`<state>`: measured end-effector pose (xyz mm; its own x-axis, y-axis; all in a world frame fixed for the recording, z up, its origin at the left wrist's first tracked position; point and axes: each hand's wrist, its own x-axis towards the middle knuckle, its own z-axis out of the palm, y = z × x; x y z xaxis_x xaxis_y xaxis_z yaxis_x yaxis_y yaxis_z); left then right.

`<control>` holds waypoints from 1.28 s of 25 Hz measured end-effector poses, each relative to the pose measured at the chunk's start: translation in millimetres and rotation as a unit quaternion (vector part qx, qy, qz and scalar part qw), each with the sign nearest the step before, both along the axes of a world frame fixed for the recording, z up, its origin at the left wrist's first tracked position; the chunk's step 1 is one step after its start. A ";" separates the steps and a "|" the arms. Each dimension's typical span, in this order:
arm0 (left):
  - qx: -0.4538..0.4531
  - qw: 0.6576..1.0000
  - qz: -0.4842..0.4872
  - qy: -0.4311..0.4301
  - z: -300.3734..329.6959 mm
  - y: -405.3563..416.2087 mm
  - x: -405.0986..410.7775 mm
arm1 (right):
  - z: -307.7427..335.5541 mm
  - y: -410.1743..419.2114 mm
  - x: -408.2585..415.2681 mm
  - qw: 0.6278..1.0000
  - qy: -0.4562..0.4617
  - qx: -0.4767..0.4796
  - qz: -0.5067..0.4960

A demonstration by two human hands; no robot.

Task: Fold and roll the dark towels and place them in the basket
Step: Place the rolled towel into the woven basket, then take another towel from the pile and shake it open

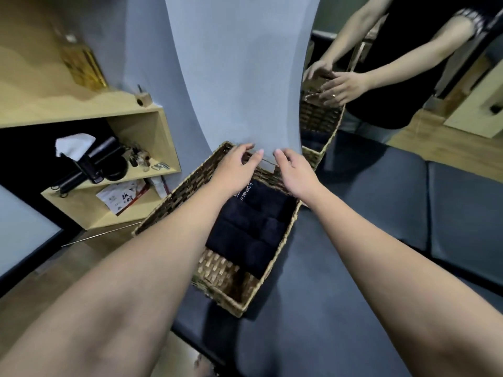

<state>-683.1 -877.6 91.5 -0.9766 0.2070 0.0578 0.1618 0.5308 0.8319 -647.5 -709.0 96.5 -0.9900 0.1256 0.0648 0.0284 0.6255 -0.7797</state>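
A woven wicker basket (174, 197) sits on the dark padded bench, its far end against the grey wall. Several dark rolled towels (250, 227) lie side by side inside it; the farthest one shows white lettering. The near end of the basket floor is bare weave. My left hand (234, 167) rests on the basket's far rim with fingers curved over the edge. My right hand (294, 172) lies beside it at the same far rim, fingers pointing toward the wall. Whether either hand grips the rim is unclear.
A dark padded bench (367, 254) carries the basket and stretches right. A mirror (394, 77) at upper right reflects my arms and the basket. Wooden shelves (136, 148) at left hold a tissue box, bottles and a packet. Wooden floor lies at lower left.
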 end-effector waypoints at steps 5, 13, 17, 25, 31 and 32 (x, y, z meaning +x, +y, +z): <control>-0.019 0.998 -0.051 0.039 19.8 3.2 5.8 | 12.5 -1.1 24.3 0.998 0.051 0.025 -0.018; -0.034 0.976 -0.205 0.066 24.9 47.7 41.0 | 7.3 20.2 105.4 0.981 0.071 0.050 -0.171; -0.014 0.951 -0.301 0.064 21.2 106.4 87.5 | 6.8 58.7 181.4 0.959 0.060 0.062 -0.270; -0.019 0.850 -0.521 0.072 12.5 243.6 261.8 | 5.1 138.6 400.6 0.880 0.035 0.045 -0.471; -0.042 0.780 -0.621 0.062 -7.5 336.8 410.1 | -21.4 186.8 568.7 0.817 0.011 0.048 -0.574; -0.045 0.771 -0.632 0.054 -9.8 350.4 431.3 | -26.0 195.8 591.8 0.811 0.005 0.050 -0.583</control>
